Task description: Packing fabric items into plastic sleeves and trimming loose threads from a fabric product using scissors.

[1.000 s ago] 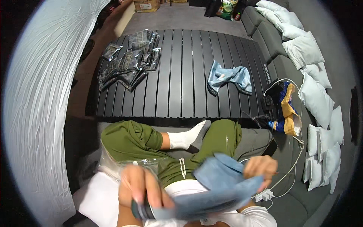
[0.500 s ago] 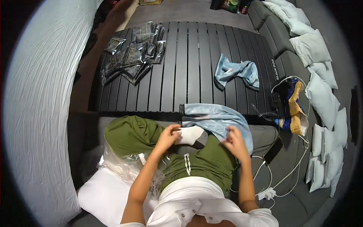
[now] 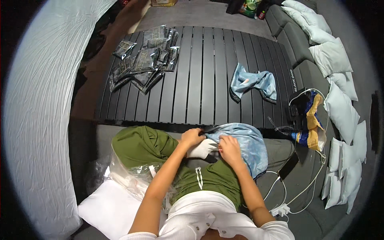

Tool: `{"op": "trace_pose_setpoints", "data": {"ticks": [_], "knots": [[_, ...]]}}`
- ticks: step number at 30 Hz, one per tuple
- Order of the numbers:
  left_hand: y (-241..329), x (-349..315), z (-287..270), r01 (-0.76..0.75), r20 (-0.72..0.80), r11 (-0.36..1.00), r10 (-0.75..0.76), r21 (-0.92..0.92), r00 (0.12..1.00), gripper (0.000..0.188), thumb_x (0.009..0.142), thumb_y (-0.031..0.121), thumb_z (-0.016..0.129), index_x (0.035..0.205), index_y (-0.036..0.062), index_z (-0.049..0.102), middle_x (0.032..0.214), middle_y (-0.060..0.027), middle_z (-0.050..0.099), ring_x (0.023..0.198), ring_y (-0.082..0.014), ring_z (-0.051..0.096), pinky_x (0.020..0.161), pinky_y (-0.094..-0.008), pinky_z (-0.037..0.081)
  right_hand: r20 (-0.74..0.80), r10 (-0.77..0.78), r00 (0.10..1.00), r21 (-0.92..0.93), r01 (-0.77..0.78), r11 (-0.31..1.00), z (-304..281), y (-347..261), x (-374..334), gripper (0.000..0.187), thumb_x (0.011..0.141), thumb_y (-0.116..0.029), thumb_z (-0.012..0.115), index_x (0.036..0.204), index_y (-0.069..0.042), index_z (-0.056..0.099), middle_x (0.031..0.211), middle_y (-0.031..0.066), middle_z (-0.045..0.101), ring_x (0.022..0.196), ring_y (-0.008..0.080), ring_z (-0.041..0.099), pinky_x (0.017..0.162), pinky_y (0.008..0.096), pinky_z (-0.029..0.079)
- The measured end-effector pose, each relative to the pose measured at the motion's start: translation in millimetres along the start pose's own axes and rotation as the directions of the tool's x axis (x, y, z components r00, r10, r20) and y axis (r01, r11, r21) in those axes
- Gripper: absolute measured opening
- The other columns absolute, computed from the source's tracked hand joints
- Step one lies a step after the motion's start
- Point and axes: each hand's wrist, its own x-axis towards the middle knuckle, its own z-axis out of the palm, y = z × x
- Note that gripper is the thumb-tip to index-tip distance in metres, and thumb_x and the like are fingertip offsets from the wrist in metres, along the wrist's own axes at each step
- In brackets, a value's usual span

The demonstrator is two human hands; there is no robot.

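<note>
A light blue mottled cloth (image 3: 250, 146) with a dark edge band lies draped over my right knee, in front of me. My left hand (image 3: 193, 137) is closed on its dark left edge. Curled at the cloth's near edge, my right hand (image 3: 230, 149) pinches it with thumb and fingers; the exact grip is partly hidden. Between the two hands shows a white ribbed sock (image 3: 199, 150) on my foot. Another light blue cloth (image 3: 253, 84) of the same look lies crumpled on the black slatted table (image 3: 196, 96), beyond my right hand.
Several shiny dark plastic packets (image 3: 146, 60) are piled at the table's far left. Clear plastic wrapping (image 3: 130, 176) and a white pillow (image 3: 112, 206) sit at my left. To the right are white cables (image 3: 306, 194), a phone (image 3: 289, 166), a yellow-blue bag (image 3: 314, 126) and pale cushions (image 3: 340, 104).
My left hand has moved forward and right onto the cloth's edge. My right hand has moved left, toward it. The cloth has been drawn nearer and bunched; the view has shifted slightly.
</note>
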Motion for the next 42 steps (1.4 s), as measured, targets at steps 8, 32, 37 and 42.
{"op": "trace_pose_setpoints", "data": {"ticks": [8,32,37,42], "knots": [[13.5,-21.2,-12.5,-0.386,-0.117,0.914,0.400,0.124,0.909,0.032,0.070,0.020,0.063,0.102,0.0157,0.059,0.103,-0.0133,0.055,0.100,-0.0304,0.049,0.084,-0.0391,0.042,0.126,0.251,0.960,0.750,-0.258,0.608,-55.6,-9.5,14.9,0.025,0.071,0.004,0.058,0.060,-0.007,0.039,0.073,0.0049,0.051,0.063,0.0115,0.047,0.052,0.0251,0.037],[71.4,-143.8,-114.5,-0.052,-0.003,0.348,0.138,-0.936,0.990,0.022,0.087,0.015,0.053,0.097,-0.0020,0.061,0.083,0.0008,0.060,0.072,-0.0045,0.051,0.064,-0.0184,0.042,0.247,0.031,0.968,0.945,-0.248,0.213,-106.2,-53.3,55.6,0.040,0.068,0.001,0.067,0.063,-0.009,0.028,0.106,0.0159,0.055,0.088,0.0138,0.050,0.081,0.0271,0.040],[75.5,-145.6,-112.4,-0.166,-0.184,0.781,0.067,-0.602,0.981,0.017,0.084,0.009,0.056,0.095,-0.0022,0.062,0.087,-0.0056,0.063,0.075,-0.0092,0.057,0.066,-0.0227,0.046,0.278,0.180,0.944,0.910,-0.318,0.264,-90.4,-77.2,53.5,0.039,0.069,0.005,0.066,0.061,-0.008,0.030,0.080,0.0090,0.058,0.072,0.0085,0.047,0.064,0.0218,0.039],[82.9,-149.3,-114.8,-0.496,-0.703,0.841,0.219,-0.216,0.677,0.018,0.073,0.001,0.064,0.091,0.0006,0.065,0.088,-0.0100,0.063,0.076,-0.0204,0.061,0.067,-0.0274,0.048,0.142,0.286,0.948,0.943,-0.217,0.252,-83.8,-86.4,47.8,0.039,0.067,0.008,0.066,0.062,-0.009,0.031,0.077,0.0087,0.059,0.067,0.0081,0.047,0.062,0.0206,0.039]]}}
